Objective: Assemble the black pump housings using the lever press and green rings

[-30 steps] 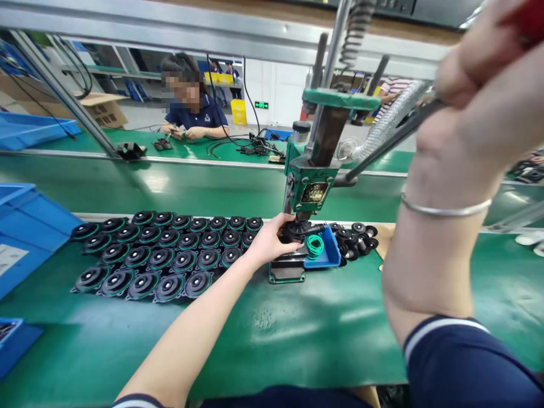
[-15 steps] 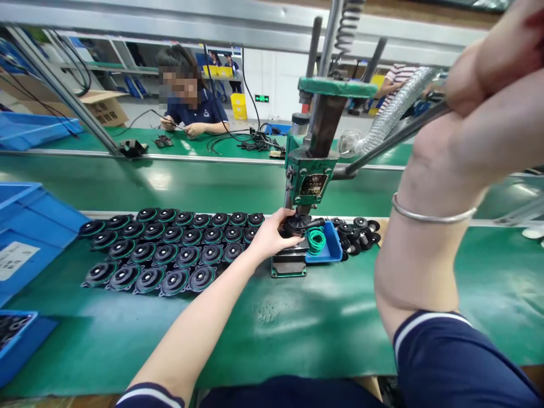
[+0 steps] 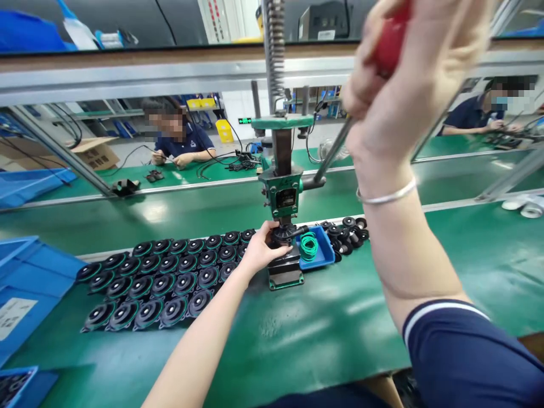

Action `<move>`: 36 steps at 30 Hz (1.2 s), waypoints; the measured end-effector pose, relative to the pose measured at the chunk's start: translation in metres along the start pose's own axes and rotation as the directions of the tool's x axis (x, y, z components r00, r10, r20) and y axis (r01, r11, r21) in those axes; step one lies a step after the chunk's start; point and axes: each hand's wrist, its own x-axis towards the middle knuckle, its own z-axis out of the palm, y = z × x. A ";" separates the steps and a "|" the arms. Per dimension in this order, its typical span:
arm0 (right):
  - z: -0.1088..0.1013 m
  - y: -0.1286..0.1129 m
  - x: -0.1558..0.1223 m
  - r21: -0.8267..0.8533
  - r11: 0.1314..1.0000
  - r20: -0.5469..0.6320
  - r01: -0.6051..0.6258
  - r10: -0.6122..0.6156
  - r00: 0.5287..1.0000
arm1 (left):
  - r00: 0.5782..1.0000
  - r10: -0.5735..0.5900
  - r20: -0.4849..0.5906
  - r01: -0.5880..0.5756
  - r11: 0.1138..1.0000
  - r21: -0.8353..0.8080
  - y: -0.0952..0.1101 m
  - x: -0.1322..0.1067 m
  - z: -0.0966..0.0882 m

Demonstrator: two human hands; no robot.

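My left hand (image 3: 260, 249) has its thumb and fingers around a black round plastic housing (image 3: 284, 233) with a side spout. The housing rests on the base of a green hand press (image 3: 285, 192), directly beneath the ram. Whether the ram touches it I cannot tell. High at the right, my right hand (image 3: 408, 85) is closed around the red knob (image 3: 391, 39) of the press lever (image 3: 334, 152). Beside the press base, a small blue tray (image 3: 325, 249) holds green rubber rings (image 3: 309, 246). To the left lie rows of black round housings (image 3: 164, 283) with green rings.
Small black round parts (image 3: 348, 232) are piled right of the tray. Blue bins (image 3: 38, 283) stand at the left edge. A metal shelf beam (image 3: 170, 76) crosses above the bench. Across it one person (image 3: 182, 136) handles cables; another person (image 3: 471, 113) works at the far right.
The view has shifted, showing more of the upper shelf. My right hand and the lever appear closer to the press, with the lever steeper. My left hand stays on the housing.
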 end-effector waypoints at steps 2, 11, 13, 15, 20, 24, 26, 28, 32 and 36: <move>0.002 -0.007 -0.006 -0.025 1.000 -0.044 0.007 -0.008 0.999 | 1.000 -0.002 0.019 0.002 1.000 0.000 -0.001 0.001 -0.002; 0.052 -0.037 -0.006 0.064 0.949 -0.371 0.308 -0.264 0.890 | 0.992 -0.033 0.122 0.048 0.991 -0.122 0.000 0.001 -0.008; 0.056 -0.041 -0.008 0.042 0.952 -0.358 0.304 -0.269 0.894 | 0.990 -0.027 0.141 0.044 0.992 -0.118 0.000 0.000 -0.009; 0.058 -0.043 -0.014 -0.033 0.958 -0.427 0.285 -0.272 0.862 | 0.989 0.000 0.145 0.018 0.993 -0.118 -0.001 0.001 -0.009; 0.044 -0.040 -0.011 -0.173 0.953 -0.351 0.249 -0.296 0.889 | 0.992 -0.017 0.126 0.027 0.996 -0.079 0.008 0.001 -0.009; 0.023 -0.036 -0.056 -0.370 0.889 -0.140 0.271 -0.342 0.929 | 0.997 0.071 0.024 -0.069 0.995 -0.067 0.014 -0.037 0.003; 0.022 -0.025 -0.123 -0.397 0.869 0.035 0.295 -0.306 0.951 | 0.991 0.133 -0.001 -0.133 0.988 -0.080 0.008 -0.071 0.025; 0.027 -0.004 -0.206 -0.383 0.862 0.377 0.333 -0.183 0.908 | 0.988 0.154 0.015 -0.152 0.986 -0.069 -0.005 -0.104 0.059; 0.039 0.038 -0.342 -0.573 0.749 0.475 0.334 -0.028 0.880 | 0.996 0.070 0.050 -0.067 0.995 -0.072 -0.026 -0.136 0.133; 0.015 0.067 -0.379 -0.701 0.639 0.413 0.315 0.005 0.911 | 0.958 0.175 0.225 -0.148 0.980 -0.135 -0.024 -0.127 0.169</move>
